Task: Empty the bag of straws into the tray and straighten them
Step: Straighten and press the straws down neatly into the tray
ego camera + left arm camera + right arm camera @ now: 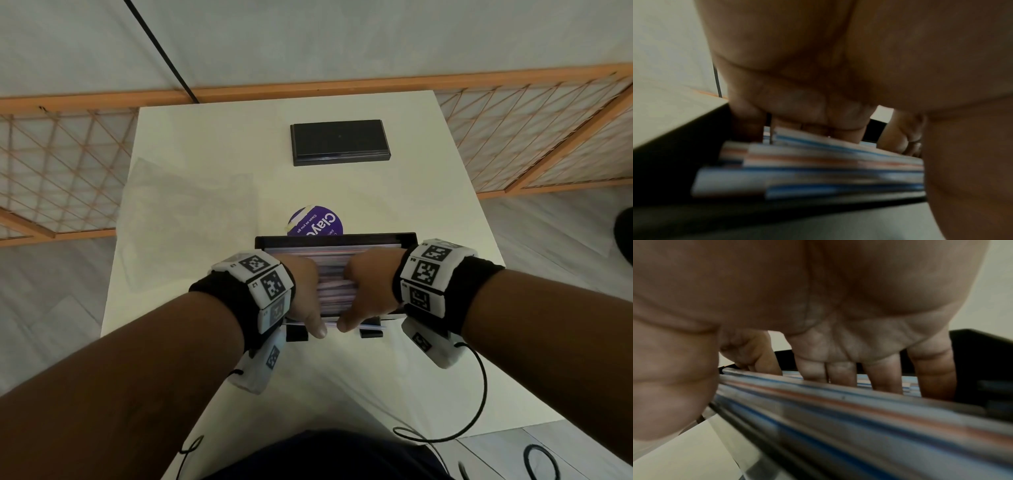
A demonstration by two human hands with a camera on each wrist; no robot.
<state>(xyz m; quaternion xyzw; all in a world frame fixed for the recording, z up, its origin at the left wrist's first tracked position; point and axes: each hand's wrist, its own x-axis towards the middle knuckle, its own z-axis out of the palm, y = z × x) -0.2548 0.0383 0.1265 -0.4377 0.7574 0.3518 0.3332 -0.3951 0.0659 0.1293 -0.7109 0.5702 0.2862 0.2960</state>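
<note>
My left hand and right hand lie with straight fingers down on the straws, thumbs at the near wall of the black tray near the white table's front edge. The emptied clear bag lies at the left edge. Behind the table stands a wooden lattice screen.

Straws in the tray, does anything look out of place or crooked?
Mostly neat: the straws lie side by side in the black tray. One stray straw lies along the near edge, outside the stack, under both thumbs. The left hand and right hand rest on the pile.
</note>
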